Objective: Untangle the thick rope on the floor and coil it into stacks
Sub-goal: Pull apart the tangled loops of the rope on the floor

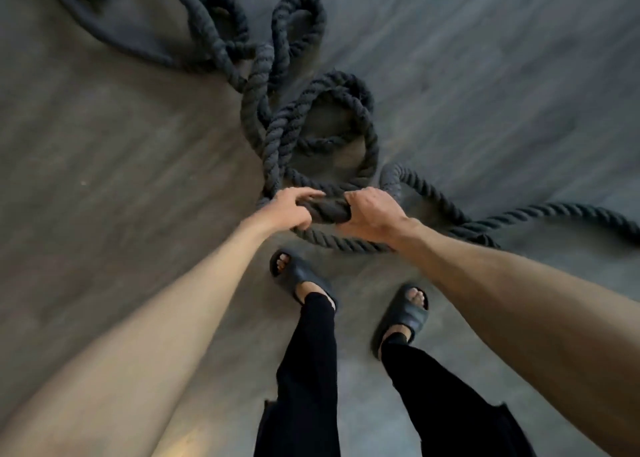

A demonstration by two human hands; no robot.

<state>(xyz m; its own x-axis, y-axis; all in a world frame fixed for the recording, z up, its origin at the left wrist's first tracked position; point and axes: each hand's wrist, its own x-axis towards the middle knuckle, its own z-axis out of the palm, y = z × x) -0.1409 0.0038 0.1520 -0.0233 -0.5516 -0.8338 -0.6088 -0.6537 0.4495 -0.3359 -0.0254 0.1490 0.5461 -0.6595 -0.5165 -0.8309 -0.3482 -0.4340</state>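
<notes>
A thick dark twisted rope [277,134] lies in tangled loops on the grey floor, running from the upper left down to the middle and off to the right edge. One short stretch of it is lifted between my hands, just above my feet. My left hand [294,207] holds that stretch from the left, thumb and fingers curled round it. My right hand [370,211] grips the same stretch from the right, fingers wrapped over it. A lower strand curves under both hands.
My feet in dark slide sandals, the left one [294,276] and the right one [405,314], stand just below the rope. The grey floor [104,145] spreads to both sides. More rope [121,37] trails toward the top left corner.
</notes>
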